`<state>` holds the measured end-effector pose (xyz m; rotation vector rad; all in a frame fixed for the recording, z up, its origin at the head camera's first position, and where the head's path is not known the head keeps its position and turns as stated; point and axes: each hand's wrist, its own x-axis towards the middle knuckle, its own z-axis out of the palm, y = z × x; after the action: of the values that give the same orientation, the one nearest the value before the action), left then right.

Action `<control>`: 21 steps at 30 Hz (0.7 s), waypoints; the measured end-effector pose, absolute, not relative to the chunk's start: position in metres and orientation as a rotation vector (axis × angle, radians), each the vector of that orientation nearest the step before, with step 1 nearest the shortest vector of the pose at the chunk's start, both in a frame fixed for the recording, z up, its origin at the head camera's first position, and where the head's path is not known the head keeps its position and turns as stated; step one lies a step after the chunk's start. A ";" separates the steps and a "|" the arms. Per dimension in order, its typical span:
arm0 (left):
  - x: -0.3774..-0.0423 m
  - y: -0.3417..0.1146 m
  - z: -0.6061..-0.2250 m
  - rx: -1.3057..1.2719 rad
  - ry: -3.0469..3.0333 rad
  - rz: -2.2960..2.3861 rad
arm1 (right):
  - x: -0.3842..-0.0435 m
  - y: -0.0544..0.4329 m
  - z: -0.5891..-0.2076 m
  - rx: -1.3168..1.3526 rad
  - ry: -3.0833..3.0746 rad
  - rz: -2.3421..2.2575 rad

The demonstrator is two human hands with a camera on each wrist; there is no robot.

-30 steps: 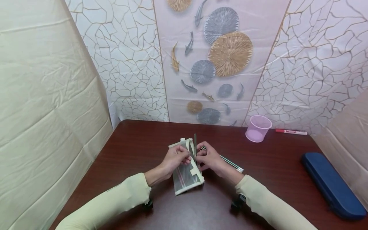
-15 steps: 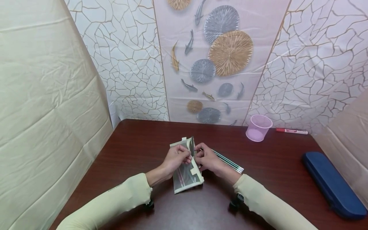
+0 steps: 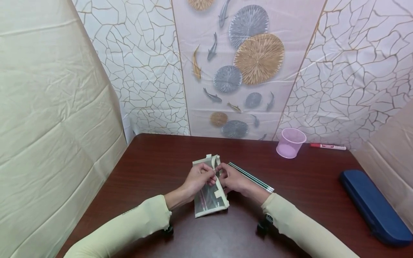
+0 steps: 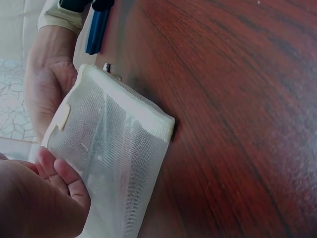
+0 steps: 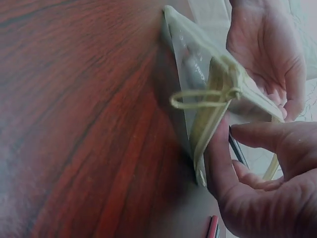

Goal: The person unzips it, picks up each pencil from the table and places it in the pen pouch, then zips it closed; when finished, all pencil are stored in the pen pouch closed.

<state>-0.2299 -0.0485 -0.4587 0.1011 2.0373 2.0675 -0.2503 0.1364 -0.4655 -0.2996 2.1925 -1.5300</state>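
Note:
A mesh zip pouch (image 3: 206, 200) with cream edging lies slanted at mid-table, its mouth spread on the right side. Through the mesh a pinkish strip shows faintly. My left hand (image 3: 199, 178) pinches the pouch's mouth edge. At the opening, the right hand (image 3: 233, 179) has its fingers against the other edge. In the right wrist view a thin dark pencil (image 5: 238, 148) sits between that hand's thumb and fingers; most of it is hidden. Green-striped pencils (image 3: 253, 178) with white ends lie on the table just beyond the right hand.
A pink mesh cup (image 3: 290, 145) stands at the back right, with a red-and-white marker (image 3: 328, 146) beside it. Along the right edge lies a long blue case (image 3: 374, 208). Patterned cloth (image 3: 155, 71) hangs behind the dark wooden table (image 3: 145, 157).
The dark pencil, standing up at the pouch mouth before, has sunk down into the opening and out of the head view. The right hand has shifted slightly toward the left hand.

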 end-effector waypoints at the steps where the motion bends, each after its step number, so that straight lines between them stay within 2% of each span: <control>1: -0.230 -0.049 -0.458 0.102 2.034 2.067 | -0.251 0.136 -0.465 -0.301 2.205 -1.525; 9: -0.230 -0.053 -0.456 0.087 2.050 2.076 | -0.254 0.147 -0.455 -0.317 2.243 -1.657; 21: -0.227 -0.059 -0.454 0.075 2.024 2.107 | -0.266 0.210 -0.449 -0.299 2.358 -1.729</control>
<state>-0.2269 -0.0586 -0.4537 0.0753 2.0237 2.1065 -0.2656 0.2103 -0.4493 -0.2985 2.3585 -1.7289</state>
